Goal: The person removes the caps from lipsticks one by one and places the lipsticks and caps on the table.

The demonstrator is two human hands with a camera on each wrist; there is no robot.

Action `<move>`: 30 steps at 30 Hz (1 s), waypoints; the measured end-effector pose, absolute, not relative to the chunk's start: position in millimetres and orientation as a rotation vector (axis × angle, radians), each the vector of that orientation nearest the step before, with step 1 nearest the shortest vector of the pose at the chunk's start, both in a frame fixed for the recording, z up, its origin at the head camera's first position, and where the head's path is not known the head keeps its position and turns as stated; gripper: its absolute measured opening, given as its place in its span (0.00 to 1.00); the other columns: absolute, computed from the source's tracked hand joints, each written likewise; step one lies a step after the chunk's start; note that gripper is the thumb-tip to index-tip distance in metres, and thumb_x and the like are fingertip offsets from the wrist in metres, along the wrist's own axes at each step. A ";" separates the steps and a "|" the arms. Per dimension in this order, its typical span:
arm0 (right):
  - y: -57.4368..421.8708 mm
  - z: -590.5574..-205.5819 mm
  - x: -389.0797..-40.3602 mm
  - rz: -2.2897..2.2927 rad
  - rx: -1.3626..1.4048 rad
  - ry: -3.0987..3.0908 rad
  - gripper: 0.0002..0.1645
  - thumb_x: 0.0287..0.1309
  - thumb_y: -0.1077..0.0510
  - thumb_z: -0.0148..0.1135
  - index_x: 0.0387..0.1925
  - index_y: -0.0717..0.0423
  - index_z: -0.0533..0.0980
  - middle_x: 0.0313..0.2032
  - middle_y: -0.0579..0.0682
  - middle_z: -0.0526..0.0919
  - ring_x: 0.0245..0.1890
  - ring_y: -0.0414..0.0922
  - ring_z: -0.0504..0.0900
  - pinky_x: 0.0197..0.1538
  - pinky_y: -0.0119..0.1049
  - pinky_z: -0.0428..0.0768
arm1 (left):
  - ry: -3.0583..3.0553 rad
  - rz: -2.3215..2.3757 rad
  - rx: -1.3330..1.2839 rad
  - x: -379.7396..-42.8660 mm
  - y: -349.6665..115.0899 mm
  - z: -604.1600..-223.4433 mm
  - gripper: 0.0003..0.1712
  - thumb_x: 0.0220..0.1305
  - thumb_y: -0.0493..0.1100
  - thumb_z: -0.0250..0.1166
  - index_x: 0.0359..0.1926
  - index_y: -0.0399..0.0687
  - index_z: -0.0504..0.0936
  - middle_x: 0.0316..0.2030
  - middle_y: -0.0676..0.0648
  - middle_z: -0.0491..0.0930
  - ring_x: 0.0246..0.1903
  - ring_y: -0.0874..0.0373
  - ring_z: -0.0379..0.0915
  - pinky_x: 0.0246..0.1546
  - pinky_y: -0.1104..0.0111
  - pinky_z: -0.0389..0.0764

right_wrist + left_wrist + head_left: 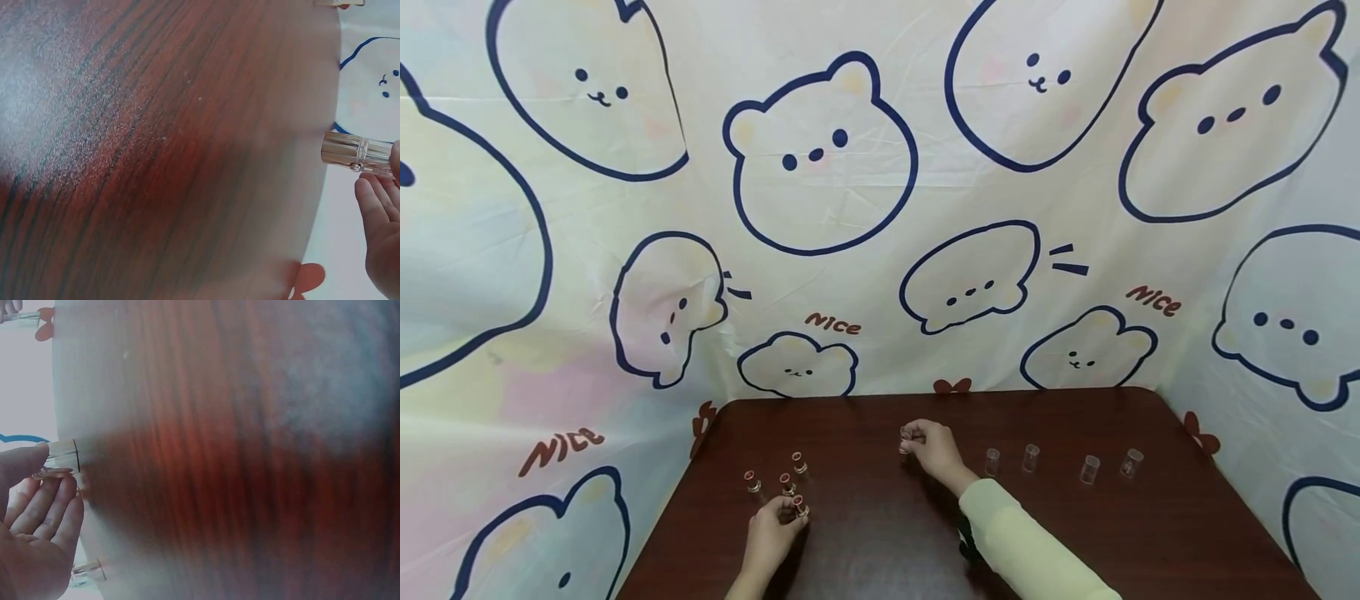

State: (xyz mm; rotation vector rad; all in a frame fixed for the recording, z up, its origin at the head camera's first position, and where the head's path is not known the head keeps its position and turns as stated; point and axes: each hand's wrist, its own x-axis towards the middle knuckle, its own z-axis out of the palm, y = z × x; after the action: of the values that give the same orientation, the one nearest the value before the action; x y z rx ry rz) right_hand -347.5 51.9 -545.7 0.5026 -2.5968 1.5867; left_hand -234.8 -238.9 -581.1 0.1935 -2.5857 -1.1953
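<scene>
My left hand (770, 533) pinches a small gold lipstick tube (801, 506) with a reddish top, between thumb and fingers near the table's left front. Close behind it stand several similar tubes, among them a lipstick tube (787, 482) nearly touching the fingers. In the left wrist view the held tube is partly covered by the thumb. Farther back, around mid-table, my right hand (934, 448) grips a shiny gold tube with a paler upper part (345, 150). Its upper end is hidden by the fingers in the right wrist view.
Several clear cylindrical caps stand in a loose row at the right, from the nearest cap (992, 462) to the farthest cap (1132, 462). The dark brown table (880, 550) ends at a cartoon-printed curtain (880, 358) behind and at both sides.
</scene>
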 end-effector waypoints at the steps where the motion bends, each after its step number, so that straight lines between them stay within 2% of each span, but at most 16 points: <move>1: 52.2 -544.8 -346.9 1.587 0.508 -2.589 0.11 0.60 0.63 0.65 0.45 0.61 0.80 0.38 0.47 0.83 0.37 0.41 0.83 0.37 0.34 0.81 | -2.584 -1.191 0.194 -234.9 -238.7 -580.6 0.12 0.47 0.33 0.75 0.34 0.40 0.82 0.30 0.46 0.85 0.34 0.50 0.83 0.41 0.51 0.78; 8: 56.7 -535.0 -337.8 1.619 0.550 -2.533 0.12 0.59 0.63 0.66 0.45 0.61 0.80 0.37 0.46 0.84 0.36 0.40 0.84 0.36 0.33 0.81 | -2.582 -1.185 0.181 -236.0 -238.3 -580.0 0.12 0.47 0.33 0.75 0.34 0.39 0.82 0.30 0.45 0.85 0.34 0.49 0.83 0.40 0.51 0.78; 16: 62.6 -514.9 -326.5 1.633 0.541 -2.498 0.14 0.59 0.61 0.66 0.46 0.59 0.80 0.39 0.46 0.84 0.39 0.41 0.84 0.42 0.35 0.81 | -2.558 -1.174 0.158 -234.4 -238.4 -582.0 0.16 0.44 0.32 0.75 0.36 0.36 0.82 0.30 0.44 0.85 0.31 0.50 0.82 0.34 0.56 0.81; 24: 66.3 -498.2 -319.1 1.661 0.511 -2.461 0.19 0.59 0.55 0.67 0.50 0.59 0.80 0.43 0.46 0.84 0.45 0.45 0.82 0.46 0.37 0.80 | -2.594 -1.186 0.172 -234.1 -240.1 -581.7 0.18 0.46 0.35 0.76 0.40 0.36 0.83 0.32 0.44 0.85 0.35 0.49 0.82 0.38 0.56 0.80; 30: 68.3 -491.3 -311.7 1.702 0.503 -2.442 0.16 0.59 0.53 0.67 0.48 0.52 0.81 0.44 0.46 0.84 0.47 0.45 0.82 0.47 0.37 0.80 | -2.598 -1.174 0.179 -232.8 -239.1 -580.1 0.17 0.47 0.38 0.77 0.39 0.39 0.83 0.32 0.46 0.85 0.36 0.50 0.82 0.39 0.57 0.80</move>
State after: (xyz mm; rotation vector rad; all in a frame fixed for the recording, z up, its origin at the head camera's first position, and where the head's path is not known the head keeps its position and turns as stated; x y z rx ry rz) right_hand -311.7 68.3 -491.3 0.5031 -2.4422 1.7016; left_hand -232.8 -239.1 -580.1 0.1794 -2.5976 -1.1741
